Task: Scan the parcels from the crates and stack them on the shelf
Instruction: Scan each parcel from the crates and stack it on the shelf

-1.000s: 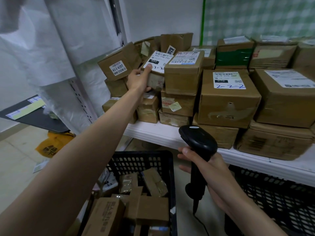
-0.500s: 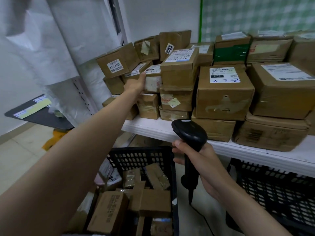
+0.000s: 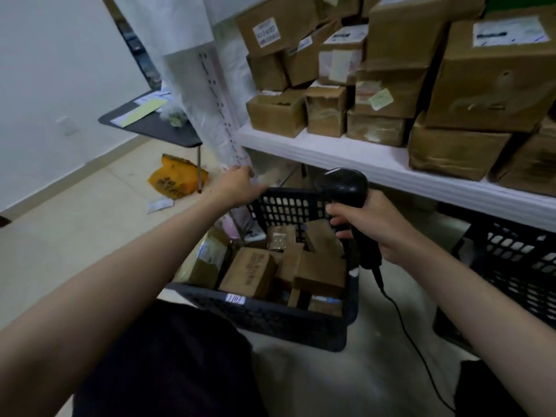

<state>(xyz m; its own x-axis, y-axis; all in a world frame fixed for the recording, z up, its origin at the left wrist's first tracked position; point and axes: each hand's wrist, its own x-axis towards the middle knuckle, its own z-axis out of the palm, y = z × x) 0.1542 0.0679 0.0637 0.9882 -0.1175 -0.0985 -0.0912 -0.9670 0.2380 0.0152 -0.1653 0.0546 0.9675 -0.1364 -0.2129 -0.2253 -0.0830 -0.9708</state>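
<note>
Above the crate (image 3: 270,320), the right hand (image 3: 371,227) grips the scanner (image 3: 346,191), handle running toward 5 o'clock, head toward 11. The left hand (image 3: 237,186) is blurred, fingers unreadable. Parcels (image 3: 249,272) fill the crate; the shelf (image 3: 361,164) stack is cropped at 12.

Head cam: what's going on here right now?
A person is working parcels out of a black crate onto a white shelf already stacked with cardboard boxes. The right hand grips a corded black barcode scanner above the crate. The left hand is empty, hovering near the crate's far left corner, holding no parcel. Several small boxes remain in the crate.
</note>
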